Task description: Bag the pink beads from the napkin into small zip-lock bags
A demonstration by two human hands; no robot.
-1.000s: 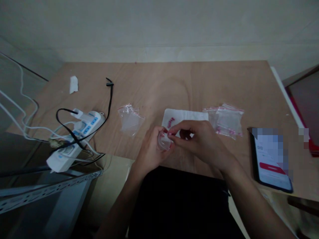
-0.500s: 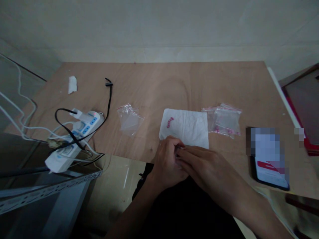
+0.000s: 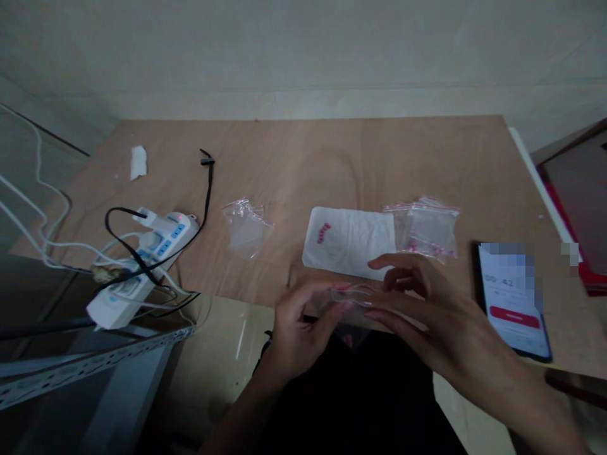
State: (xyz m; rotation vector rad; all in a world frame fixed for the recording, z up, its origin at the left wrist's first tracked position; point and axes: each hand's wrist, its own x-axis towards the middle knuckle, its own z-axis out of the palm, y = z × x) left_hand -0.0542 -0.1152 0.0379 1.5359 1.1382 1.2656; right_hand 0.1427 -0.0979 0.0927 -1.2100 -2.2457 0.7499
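A small clear zip bag point(image 3: 353, 297) is held over the table's front edge, its mouth bowed apart. My left hand point(image 3: 303, 322) pinches its left side between thumb and fingers. On the right side, the fingertips of my right hand point(image 3: 422, 309) close on the bag's rim, while its upper fingers are raised and curled. A small pink spot shows low in the bag, too dim to name. Beyond my hands lies a white cloth point(image 3: 360, 237) with several small pink pieces point(image 3: 323, 233) in a curved row. To its right, zip bags with pink bits inside point(image 3: 427, 227) overlap the cloth's edge.
Clear bags point(image 3: 247, 227) lie left of the cloth on the wooden table point(image 3: 294, 158). A white power strip point(image 3: 142, 272) with tangled cables sits at the left edge. At the right rests a lit phone point(image 3: 515, 303). A white scrap point(image 3: 138, 162) lies far left.
My hands have drawn apart from a close clasp. The right hand has shifted right and raised its upper fingers. The bag's mouth now shows, spread between both hands.
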